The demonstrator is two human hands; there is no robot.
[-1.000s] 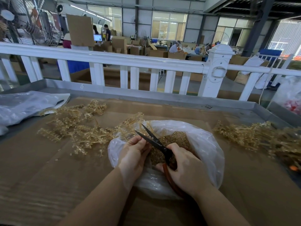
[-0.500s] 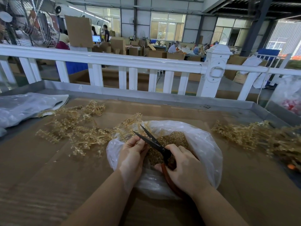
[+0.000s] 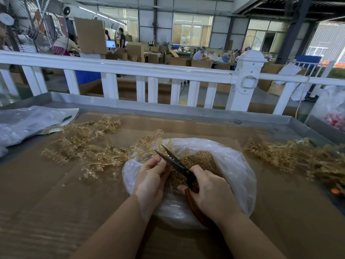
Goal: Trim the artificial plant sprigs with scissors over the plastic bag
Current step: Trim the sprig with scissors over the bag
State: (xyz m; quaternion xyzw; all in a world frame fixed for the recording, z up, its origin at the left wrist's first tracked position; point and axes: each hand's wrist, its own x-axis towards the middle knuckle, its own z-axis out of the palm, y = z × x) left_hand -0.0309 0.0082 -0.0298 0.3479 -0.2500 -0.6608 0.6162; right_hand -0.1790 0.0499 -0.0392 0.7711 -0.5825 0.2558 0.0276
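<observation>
1. Far left: one flat clear plastic sheet (image 3: 28,124) lies on the table (image 3: 46,212), apart from the work.
2. Left pile of sprigs (image 3: 87,146): one loose heap. The stems are too tangled for me to count.
3. My left hand (image 3: 151,176) is above the near-left rim of the plastic bag (image 3: 224,159). Its fingers are curled and pinched towards the blades. What they pinch is hidden, presumably a sprig stem.
4. One pair of scissors (image 3: 175,163): the two dark blades are parted in a narrow V, tips pointing up-left over the bag mouth. The reddish handles (image 3: 190,199) are in my right hand (image 3: 214,195), fingers wrapped around them.
5. Judgement for the cut: keep the stem deep in the V near the pivot, keep the pinch clear of the edges, and close over the bag opening so the pieces fall inside.
6. One bag, open, holding a mound of trimmed bits (image 3: 201,161). Count not possible.
7. Right pile of sprigs (image 3: 295,156): one heap, well apart from the bag and uncountable.
8. One small orange object (image 3: 336,191) at the far right. I cannot tell what it is.
</observation>
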